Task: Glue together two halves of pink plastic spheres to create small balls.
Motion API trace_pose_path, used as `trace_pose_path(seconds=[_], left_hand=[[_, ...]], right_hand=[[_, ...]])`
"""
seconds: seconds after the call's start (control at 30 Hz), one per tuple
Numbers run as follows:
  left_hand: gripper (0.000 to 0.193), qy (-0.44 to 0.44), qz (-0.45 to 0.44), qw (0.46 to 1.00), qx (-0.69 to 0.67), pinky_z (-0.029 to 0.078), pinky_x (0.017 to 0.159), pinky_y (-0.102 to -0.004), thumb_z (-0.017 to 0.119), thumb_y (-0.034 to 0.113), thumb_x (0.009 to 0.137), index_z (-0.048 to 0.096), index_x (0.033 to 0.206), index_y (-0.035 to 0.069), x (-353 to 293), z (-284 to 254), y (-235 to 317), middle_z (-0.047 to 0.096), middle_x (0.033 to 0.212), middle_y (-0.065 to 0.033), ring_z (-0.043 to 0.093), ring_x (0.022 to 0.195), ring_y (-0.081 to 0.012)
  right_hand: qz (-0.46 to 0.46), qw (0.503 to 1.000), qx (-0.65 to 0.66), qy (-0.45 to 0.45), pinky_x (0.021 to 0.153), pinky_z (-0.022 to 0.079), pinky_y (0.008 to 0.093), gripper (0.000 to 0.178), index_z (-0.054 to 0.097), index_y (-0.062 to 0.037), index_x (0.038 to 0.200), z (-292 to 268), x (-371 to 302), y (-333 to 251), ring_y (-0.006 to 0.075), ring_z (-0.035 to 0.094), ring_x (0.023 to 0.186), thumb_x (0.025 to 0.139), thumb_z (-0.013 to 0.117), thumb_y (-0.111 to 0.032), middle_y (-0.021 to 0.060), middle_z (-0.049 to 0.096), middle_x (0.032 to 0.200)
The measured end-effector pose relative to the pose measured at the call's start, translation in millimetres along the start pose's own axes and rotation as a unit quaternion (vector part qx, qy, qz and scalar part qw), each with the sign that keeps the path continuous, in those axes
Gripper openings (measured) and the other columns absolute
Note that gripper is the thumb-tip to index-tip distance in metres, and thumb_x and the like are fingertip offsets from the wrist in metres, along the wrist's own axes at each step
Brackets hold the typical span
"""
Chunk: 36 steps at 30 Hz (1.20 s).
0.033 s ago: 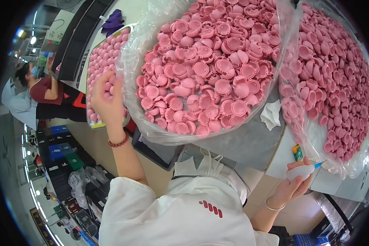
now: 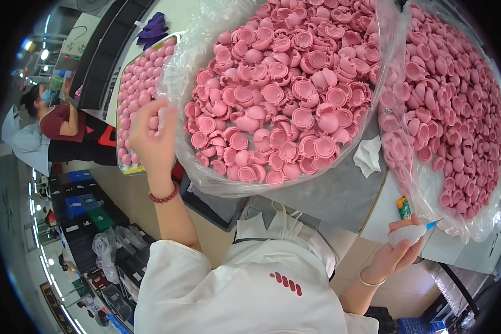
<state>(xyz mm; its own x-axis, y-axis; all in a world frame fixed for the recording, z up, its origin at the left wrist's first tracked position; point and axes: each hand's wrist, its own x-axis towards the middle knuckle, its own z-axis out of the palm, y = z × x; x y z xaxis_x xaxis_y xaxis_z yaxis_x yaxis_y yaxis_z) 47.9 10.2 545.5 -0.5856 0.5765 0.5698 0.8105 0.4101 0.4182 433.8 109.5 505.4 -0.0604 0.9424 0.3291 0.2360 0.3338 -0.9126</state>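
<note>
**Now: left hand raised at the bag's edge, right hand gripping a small bottle**

Up at ten o'clock, left hand (image 2: 153,136), fingers curled together around something pink; cannot tell exactly what is pinched, nor whether it is one piece. Just beside it, toward three o'clock, the clear plastic bag (image 2: 206,178) heaped with pink rubber caps (image 2: 286,94), its bulging wall almost touching the fingers. Behind the hand, toward eleven o'clock, a flat tray of pink domes (image 2: 136,83), rounded sides up.

Down at four o'clock, right hand (image 2: 398,250), closed around a small white squeeze bottle (image 2: 405,234). Long axis of the bottle lying nearly level, blue nozzle tip (image 2: 432,225) pointing toward two o'clock, at the lower edge of a second bag of pink caps (image 2: 456,122). Well apart from the left hand, with the white-clad shoulders between.

Between the two bags, on the grey bench (image 2: 339,195), a crumpled white cloth (image 2: 367,156). At nine o'clock, another person (image 2: 61,122) in a dark red top.
</note>
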Motion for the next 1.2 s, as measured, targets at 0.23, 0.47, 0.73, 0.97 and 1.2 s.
trace_pose_path(seconds=[0.23, 0.47, 0.73, 0.97, 1.2], left_hand=[[0.014, -0.215, 0.034, 0.976, -0.013, 0.043, 0.058, -0.0288, 0.064, 0.009, 0.070, 0.059, 0.081, 0.002, -10, 8, 29, 0.055, 0.076, -0.0084, 0.054, 0.061, -0.0193], [0.009, -0.146, 0.008, 0.975, -0.169, 0.044, 0.061, -0.0248, 0.059, 0.005, 0.076, 0.057, 0.084, 0.002, -19, 15, 48, 0.053, 0.084, -0.0077, 0.054, 0.069, -0.0159], [0.031, -0.445, -0.015, 0.717, -0.537, 0.043, 0.072, -0.0257, 0.069, 0.013, 0.071, 0.056, 0.094, -0.002, -76, 46, 157, 0.044, 0.101, -0.0093, 0.048, 0.086, -0.0129], [0.033, -0.491, -0.165, 0.537, -0.666, 0.044, 0.084, -0.0325, 0.067, 0.004, 0.071, 0.054, 0.100, -0.004, -100, 55, 170, 0.047, 0.113, -0.0198, 0.051, 0.101, -0.0219], [0.049, -0.473, -0.182, 0.493, -0.707, 0.045, 0.084, -0.0314, 0.063, -0.003, 0.073, 0.040, 0.116, -0.005, -95, 49, 175, 0.046, 0.116, -0.0240, 0.051, 0.104, -0.0231]], right_hand=[[0.012, 0.999, 0.002, -0.041, 0.057, 0.033, 0.0243, 0.053, 0.047, 0.0082, 0.106, -5, -5, -8, 0.0125, 0.043, 0.059, 0.086, 0.041, -0.040, 0.0090, 0.051, 0.067], [0.029, 0.998, 0.052, 0.017, 0.053, 0.033, 0.0226, 0.053, 0.045, 0.0078, 0.107, -9, -9, -12, 0.0126, 0.043, 0.056, 0.085, 0.042, -0.041, 0.0084, 0.049, 0.062], [0.037, 0.959, 0.240, -0.148, 0.047, 0.042, 0.0238, 0.050, 0.040, 0.0050, 0.102, 34, 2, -48, 0.0169, 0.054, 0.056, 0.085, 0.045, -0.041, 0.0177, 0.060, 0.070], [0.082, 0.965, 0.207, -0.141, 0.047, 0.040, 0.0230, 0.049, 0.038, 0.0050, 0.105, 29, -4, -35, 0.0153, 0.052, 0.054, 0.084, 0.048, -0.038, 0.0137, 0.058, 0.064], [-0.062, 0.973, 0.214, -0.053, 0.042, 0.022, 0.0254, 0.049, 0.049, 0.0026, 0.096, 4, 17, -28, 0.0132, 0.035, 0.053, 0.075, 0.058, -0.041, 0.0058, 0.044, 0.063]])
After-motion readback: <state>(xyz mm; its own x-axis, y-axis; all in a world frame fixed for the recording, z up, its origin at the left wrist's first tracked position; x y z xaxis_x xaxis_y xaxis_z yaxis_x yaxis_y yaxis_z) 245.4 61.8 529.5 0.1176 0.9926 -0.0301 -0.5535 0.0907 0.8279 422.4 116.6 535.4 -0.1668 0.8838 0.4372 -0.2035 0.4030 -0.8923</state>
